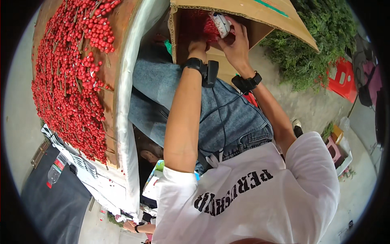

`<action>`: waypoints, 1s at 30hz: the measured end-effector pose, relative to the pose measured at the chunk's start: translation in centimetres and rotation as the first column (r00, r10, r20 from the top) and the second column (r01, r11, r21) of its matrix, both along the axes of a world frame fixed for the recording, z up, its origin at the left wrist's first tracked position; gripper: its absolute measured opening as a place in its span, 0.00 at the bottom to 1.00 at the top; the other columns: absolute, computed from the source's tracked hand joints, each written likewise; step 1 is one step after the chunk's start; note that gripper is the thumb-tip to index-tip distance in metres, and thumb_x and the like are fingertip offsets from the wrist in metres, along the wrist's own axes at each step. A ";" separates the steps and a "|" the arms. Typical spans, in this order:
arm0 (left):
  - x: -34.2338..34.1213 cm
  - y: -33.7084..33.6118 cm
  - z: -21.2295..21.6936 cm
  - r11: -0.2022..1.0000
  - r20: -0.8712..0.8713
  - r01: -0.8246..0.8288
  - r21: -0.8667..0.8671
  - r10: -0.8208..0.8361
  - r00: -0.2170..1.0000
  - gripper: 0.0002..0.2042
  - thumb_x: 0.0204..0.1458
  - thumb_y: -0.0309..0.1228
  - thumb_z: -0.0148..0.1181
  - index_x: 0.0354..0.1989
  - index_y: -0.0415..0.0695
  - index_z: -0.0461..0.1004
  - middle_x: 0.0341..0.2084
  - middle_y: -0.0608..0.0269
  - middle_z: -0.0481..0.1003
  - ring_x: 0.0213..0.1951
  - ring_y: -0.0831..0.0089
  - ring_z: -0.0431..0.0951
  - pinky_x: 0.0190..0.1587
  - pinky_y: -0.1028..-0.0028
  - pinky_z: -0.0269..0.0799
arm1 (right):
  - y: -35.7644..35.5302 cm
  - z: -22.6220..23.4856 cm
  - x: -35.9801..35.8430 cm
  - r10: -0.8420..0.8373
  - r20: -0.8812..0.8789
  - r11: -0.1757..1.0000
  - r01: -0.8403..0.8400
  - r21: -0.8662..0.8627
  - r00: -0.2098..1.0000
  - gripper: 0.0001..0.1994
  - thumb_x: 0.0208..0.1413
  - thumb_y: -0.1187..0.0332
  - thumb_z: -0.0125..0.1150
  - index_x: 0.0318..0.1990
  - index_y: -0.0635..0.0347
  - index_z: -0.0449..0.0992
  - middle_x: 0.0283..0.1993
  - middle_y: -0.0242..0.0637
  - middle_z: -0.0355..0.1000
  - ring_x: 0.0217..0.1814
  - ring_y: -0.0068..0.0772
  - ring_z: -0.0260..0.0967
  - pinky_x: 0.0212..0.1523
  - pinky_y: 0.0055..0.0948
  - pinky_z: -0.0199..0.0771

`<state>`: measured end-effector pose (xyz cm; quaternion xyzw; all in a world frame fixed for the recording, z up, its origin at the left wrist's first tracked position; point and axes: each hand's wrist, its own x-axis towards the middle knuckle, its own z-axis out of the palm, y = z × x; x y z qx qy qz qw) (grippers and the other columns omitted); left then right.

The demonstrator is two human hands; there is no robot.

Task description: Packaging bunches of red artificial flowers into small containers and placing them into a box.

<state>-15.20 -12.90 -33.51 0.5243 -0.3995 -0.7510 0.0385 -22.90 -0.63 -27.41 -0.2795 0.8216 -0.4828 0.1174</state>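
Observation:
Both my hands reach into an open cardboard box (174,36) ahead of me. My right hand (237,42) is closed, with its thumb and fingers at the edge of a white, curved, bowl-like thing (220,25) that has dark lines and small red marks. Red berry-like bits (199,24) lie against it, deeper in the shaded box. Just left of it, my left hand (198,48) is bent over the box's near edge. Its fingers are mostly hidden, so their grip does not show.
A wooden-topped table (118,81) heaped with red berries (69,81) stands at my left. Green foliage (313,40) and a red plastic stool (343,79) are at the right. A cable (219,110) hangs by my wrists. Another person's hand (130,226) shows at lower left.

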 end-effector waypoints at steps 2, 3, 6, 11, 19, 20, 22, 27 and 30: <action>-0.1 0.1 0.3 0.999 -0.010 -0.033 0.007 0.033 0.999 0.07 0.67 0.25 0.51 0.50 0.40 0.72 0.40 0.55 0.77 0.40 0.64 0.80 0.33 0.66 0.81 | -0.3 -1.1 -0.2 -0.019 -0.023 0.999 0.018 -0.038 1.000 0.36 0.46 0.72 0.75 0.66 0.50 0.69 0.58 0.46 0.66 0.53 0.48 0.73 0.50 0.38 0.79; -0.1 0.1 0.5 0.998 -0.014 -0.054 0.027 0.055 0.998 0.07 0.67 0.24 0.51 0.50 0.40 0.72 0.40 0.55 0.77 0.40 0.64 0.80 0.33 0.65 0.81 | -0.7 -2.2 -0.6 -0.048 -0.040 0.996 0.045 -0.072 0.998 0.36 0.47 0.72 0.75 0.66 0.50 0.68 0.58 0.47 0.66 0.53 0.50 0.73 0.50 0.40 0.79; 0.0 -0.1 0.9 0.964 0.031 -0.191 0.185 0.189 0.981 0.07 0.66 0.22 0.51 0.50 0.38 0.71 0.41 0.54 0.76 0.42 0.61 0.81 0.34 0.64 0.82 | -1.1 -6.8 -2.5 -0.226 0.028 0.967 0.221 0.127 0.974 0.37 0.46 0.70 0.77 0.66 0.48 0.68 0.60 0.48 0.65 0.55 0.51 0.73 0.55 0.41 0.78; 0.3 0.1 1.2 0.842 0.090 -0.391 0.371 0.386 0.918 0.04 0.67 0.21 0.49 0.47 0.36 0.68 0.40 0.51 0.71 0.42 0.51 0.82 0.34 0.61 0.84 | -0.6 -15.3 -5.9 -0.246 -0.243 0.876 0.323 0.358 0.938 0.38 0.48 0.66 0.75 0.69 0.44 0.66 0.67 0.54 0.63 0.61 0.64 0.69 0.60 0.52 0.74; 0.6 -0.1 1.0 0.870 0.088 -0.367 0.330 0.359 0.929 0.04 0.67 0.23 0.49 0.46 0.39 0.67 0.38 0.54 0.72 0.40 0.51 0.82 0.37 0.60 0.84 | -4.8 -21.4 -5.6 -0.305 0.110 0.912 0.257 0.320 0.946 0.16 0.53 0.65 0.69 0.49 0.58 0.81 0.42 0.51 0.82 0.49 0.57 0.79 0.49 0.50 0.80; 0.6 0.0 1.0 0.870 0.079 -0.361 0.335 0.356 0.931 0.04 0.67 0.24 0.49 0.46 0.39 0.67 0.38 0.55 0.72 0.40 0.52 0.82 0.37 0.59 0.84 | -5.7 -21.9 -5.3 -0.269 0.259 0.948 0.209 0.239 0.928 0.17 0.53 0.64 0.68 0.49 0.58 0.80 0.43 0.52 0.81 0.49 0.56 0.79 0.49 0.48 0.80; 0.6 0.1 1.0 0.875 0.088 -0.359 0.325 0.350 0.933 0.05 0.68 0.27 0.48 0.48 0.40 0.67 0.38 0.55 0.73 0.38 0.54 0.82 0.37 0.60 0.83 | -6.6 -22.8 -5.2 -0.110 0.245 0.949 0.029 0.313 0.963 0.17 0.56 0.60 0.65 0.50 0.58 0.80 0.46 0.49 0.80 0.46 0.47 0.79 0.48 0.42 0.80; 1.0 0.5 1.5 0.880 0.165 -0.372 0.295 0.337 0.927 0.08 0.68 0.30 0.45 0.49 0.42 0.68 0.40 0.55 0.74 0.36 0.59 0.81 0.37 0.61 0.83 | -7.1 -25.4 -5.7 0.141 0.497 0.921 -0.297 0.252 0.856 0.14 0.64 0.64 0.56 0.54 0.55 0.78 0.51 0.39 0.78 0.48 0.35 0.76 0.48 0.39 0.78; 1.3 0.3 1.3 0.898 0.108 -0.343 0.276 0.325 0.939 0.09 0.67 0.28 0.44 0.51 0.44 0.68 0.41 0.55 0.74 0.35 0.59 0.80 0.35 0.61 0.82 | -5.1 -24.9 -6.2 0.130 0.895 0.988 -0.133 -0.080 0.427 0.18 0.66 0.69 0.52 0.62 0.53 0.72 0.53 0.38 0.77 0.49 0.37 0.76 0.47 0.40 0.79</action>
